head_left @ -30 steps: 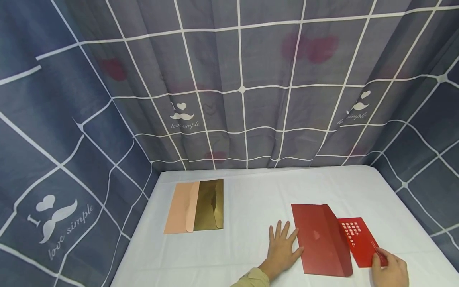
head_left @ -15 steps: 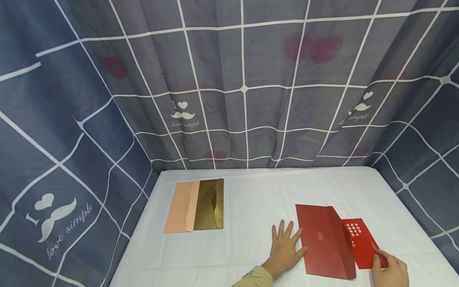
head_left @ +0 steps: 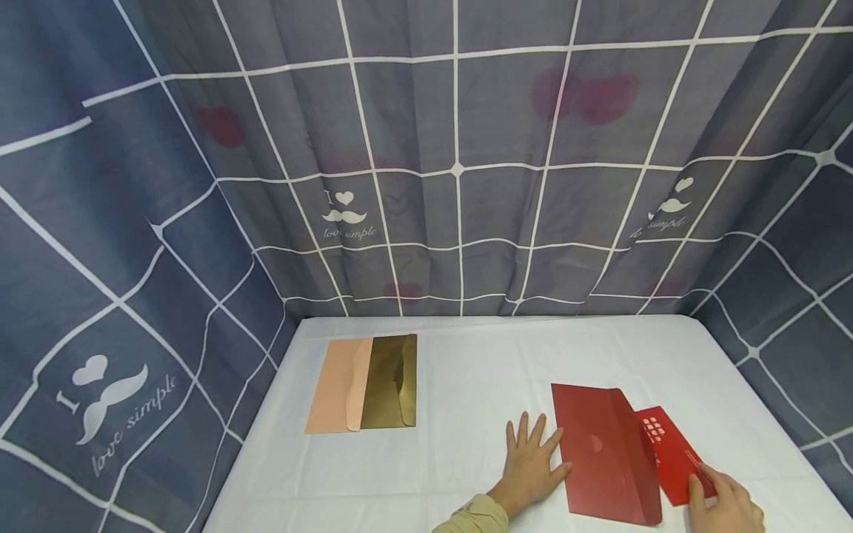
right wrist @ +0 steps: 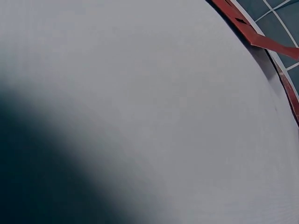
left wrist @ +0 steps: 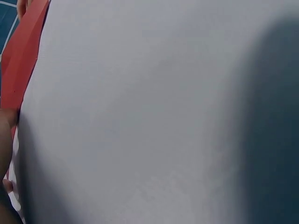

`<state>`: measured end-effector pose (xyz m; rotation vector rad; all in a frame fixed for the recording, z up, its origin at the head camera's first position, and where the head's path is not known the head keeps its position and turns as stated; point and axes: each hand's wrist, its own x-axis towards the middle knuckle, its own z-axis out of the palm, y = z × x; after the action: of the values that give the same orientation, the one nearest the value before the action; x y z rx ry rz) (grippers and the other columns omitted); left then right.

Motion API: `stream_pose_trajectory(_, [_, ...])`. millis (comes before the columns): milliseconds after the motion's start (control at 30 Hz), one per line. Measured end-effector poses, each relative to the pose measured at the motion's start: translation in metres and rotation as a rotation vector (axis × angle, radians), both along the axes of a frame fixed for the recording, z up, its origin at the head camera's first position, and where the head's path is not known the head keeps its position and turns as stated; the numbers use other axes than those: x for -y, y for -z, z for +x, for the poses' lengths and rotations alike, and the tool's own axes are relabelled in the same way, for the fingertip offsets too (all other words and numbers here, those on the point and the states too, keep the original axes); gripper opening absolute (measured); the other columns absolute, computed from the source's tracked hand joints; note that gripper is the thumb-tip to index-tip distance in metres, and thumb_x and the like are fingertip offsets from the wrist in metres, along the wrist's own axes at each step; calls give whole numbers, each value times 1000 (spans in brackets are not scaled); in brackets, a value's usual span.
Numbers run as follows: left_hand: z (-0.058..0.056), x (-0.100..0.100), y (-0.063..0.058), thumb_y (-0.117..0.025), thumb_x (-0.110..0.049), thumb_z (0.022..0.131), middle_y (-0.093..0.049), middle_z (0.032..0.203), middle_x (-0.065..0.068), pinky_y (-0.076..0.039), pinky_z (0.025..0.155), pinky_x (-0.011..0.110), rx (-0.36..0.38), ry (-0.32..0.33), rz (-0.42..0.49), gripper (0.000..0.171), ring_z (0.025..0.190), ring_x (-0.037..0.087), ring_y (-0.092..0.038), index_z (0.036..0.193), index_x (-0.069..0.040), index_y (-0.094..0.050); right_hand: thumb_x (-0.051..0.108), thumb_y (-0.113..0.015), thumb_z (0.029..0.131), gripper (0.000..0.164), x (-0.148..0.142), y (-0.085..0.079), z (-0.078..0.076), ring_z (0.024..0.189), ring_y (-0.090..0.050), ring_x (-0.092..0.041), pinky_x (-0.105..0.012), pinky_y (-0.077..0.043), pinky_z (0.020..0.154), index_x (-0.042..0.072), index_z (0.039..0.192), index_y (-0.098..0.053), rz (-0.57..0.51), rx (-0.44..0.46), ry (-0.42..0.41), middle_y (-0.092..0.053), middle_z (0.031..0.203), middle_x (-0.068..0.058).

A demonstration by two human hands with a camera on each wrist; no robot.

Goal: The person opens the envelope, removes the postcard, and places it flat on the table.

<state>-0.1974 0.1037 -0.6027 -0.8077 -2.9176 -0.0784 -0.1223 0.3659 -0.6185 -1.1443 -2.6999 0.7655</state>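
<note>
In the head view a dark red envelope (head_left: 595, 455) lies at the right of the table, its flap (head_left: 642, 466) unfolded toward the right. My left hand (head_left: 529, 466) is spread flat, thumb and fingertips on the envelope's left edge. A bright red card (head_left: 676, 451) with white printed characters overlaps the flap side, its left end hidden by the envelope. My right hand (head_left: 725, 503) pinches the card's lower right corner between thumb and fingers. The left wrist view catches the envelope (left wrist: 21, 56) and part of the left hand (left wrist: 5, 140); the right wrist view shows the envelope's red edge (right wrist: 238, 23).
A peach envelope (head_left: 333, 385) and a gold envelope (head_left: 383, 381) lie side by side, slightly overlapping, at the table's back left. White cloth covers the table (head_left: 466, 370). Dark checked curtains (head_left: 413, 148) surround it at the back and sides.
The red envelope and my left hand have shifted slightly right. The card has turned a little, and less of its printed end shows beside the flap. My right hand keeps its pinch.
</note>
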Motion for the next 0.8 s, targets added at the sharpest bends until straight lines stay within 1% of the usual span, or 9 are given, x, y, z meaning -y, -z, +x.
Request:
stream_pose_trajectory(133, [1,1,1,-34,-64,93,-37,148,-2,-29,105,53,-2,-8,8,55,137,30,-27,142,-38,-43,36,-56,93,62,-1,3,-2,123,-18,-53,-66,-17,101,0,140,-38,57,12,-122,-31,139,-28])
stream_pose_trajectory(200, [1,1,2,-35,-64,93,-37,148,-2,-29,104,54,-7,-14,9,55,137,30,-27,142,-38,-44,40,-56,92,67,-1,4,-4,126,-14,-52,-65,-13,103,-1,141,-36,56,26,-146,-29,139,-29])
stream_pose_trajectory(233, [1,1,2,-35,-64,93,-38,148,-2,-29,104,54,-10,-16,9,56,137,30,-28,142,-38,-44,41,-56,93,67,-1,4,-5,126,-13,-52,-65,-11,104,-1,141,-35,55,51,-145,-28,140,-30])
stream_pose_trajectory(367, [3,0,4,-34,-64,93,-38,147,-3,-29,104,53,-23,-30,-2,56,137,29,-28,142,-38,-44,44,-47,96,70,-5,5,-8,128,-7,-54,-63,-5,107,-3,143,-26,16,148,-94,-19,139,-33])
stream_pose_trajectory(467, [3,-1,5,-34,-65,93,-38,147,-3,-29,105,53,-24,-40,-12,57,137,28,-29,142,-38,-43,47,-43,96,72,-6,4,-8,128,-5,-56,-63,-4,107,-4,144,-23,-19,178,-34,-15,138,-34])
stream_pose_trajectory(567, [3,-3,5,-34,-65,93,-38,147,-2,-29,104,53,-23,-43,-18,57,136,27,-30,142,-37,-43,47,-44,95,73,-5,3,-8,127,-6,-55,-65,-8,106,-5,143,-23,-25,184,16,-13,137,-35])
stream_pose_trajectory(600, [3,-3,5,-34,-65,93,-39,147,-2,-29,104,53,-28,-44,-19,57,136,26,-30,142,-37,-44,44,-46,95,72,-4,2,-8,127,-7,-55,-65,-9,105,-5,143,-23,-24,181,33,-13,137,-35])
stream_pose_trajectory(667, [4,-4,6,-34,-65,93,-40,146,-2,-30,103,53,-43,-43,-24,57,135,25,-32,141,-37,-44,42,-47,95,72,-1,0,-8,126,-9,-54,-66,-12,104,-4,143,-21,-12,180,50,-14,137,-35])
stream_pose_trajectory(800, [3,-3,8,-32,-66,92,-41,145,-2,-31,101,53,-67,-42,-49,58,134,24,-34,141,-38,-44,43,-43,96,70,2,-1,-7,127,-11,-52,-64,-13,105,-2,145,-20,-11,108,60,-15,137,-35])
